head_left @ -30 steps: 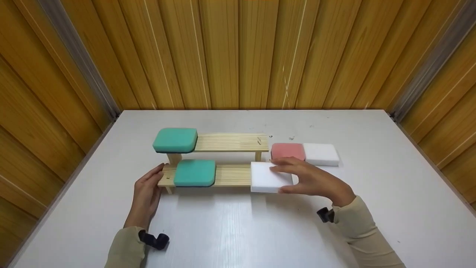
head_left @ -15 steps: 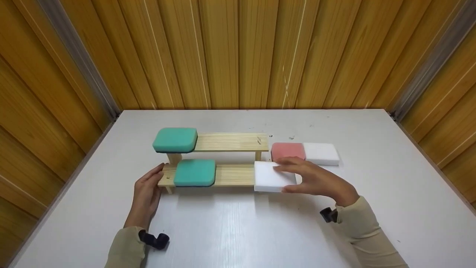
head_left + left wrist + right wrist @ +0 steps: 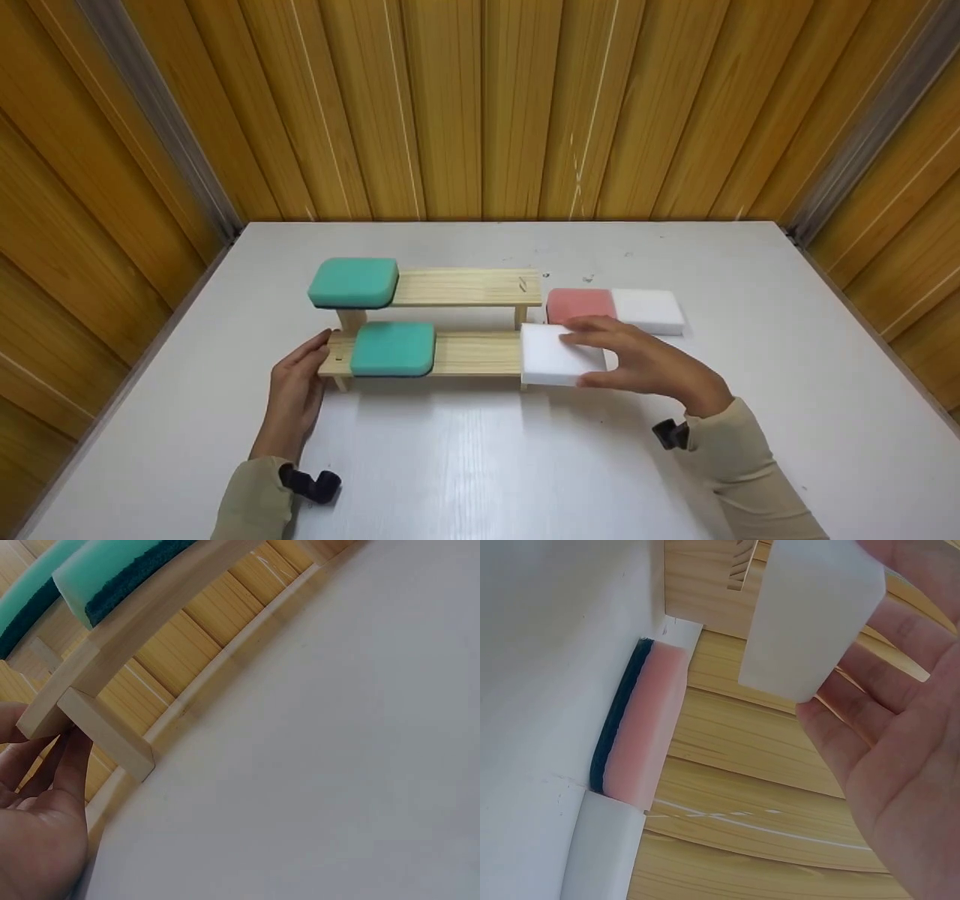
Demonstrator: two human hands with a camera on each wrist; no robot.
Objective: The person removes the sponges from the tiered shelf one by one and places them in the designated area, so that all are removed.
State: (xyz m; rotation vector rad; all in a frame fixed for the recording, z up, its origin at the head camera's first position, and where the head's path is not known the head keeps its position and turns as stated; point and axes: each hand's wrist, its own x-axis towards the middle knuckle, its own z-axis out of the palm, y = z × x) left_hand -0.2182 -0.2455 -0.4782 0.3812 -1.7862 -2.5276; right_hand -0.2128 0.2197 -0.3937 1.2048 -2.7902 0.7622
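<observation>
A two-tier wooden rack (image 3: 476,352) stands on the white table. My left hand (image 3: 295,390) grips the left end of its lower shelf, thumb above and fingers beneath, as the left wrist view shows. At the right end of that shelf, my right hand (image 3: 637,364) holds a white sponge (image 3: 555,356) between thumb and fingers. The sponge hides the shelf's end; whether it touches the wood I cannot tell. One green sponge (image 3: 394,349) with a dark scouring layer lies on the lower shelf, and a second green sponge (image 3: 354,283) on the upper shelf's left end.
To the right of the rack, a pink sponge (image 3: 641,720) with a dark scouring layer lies on the table, end to end with another white sponge (image 3: 649,312). Wood-patterned panels (image 3: 480,112) rise behind the table (image 3: 450,465) and along both sides.
My right hand has shifted slightly rightward with the white sponge, uncovering more of the lower shelf. The left hand and the other sponges have stayed in place.
</observation>
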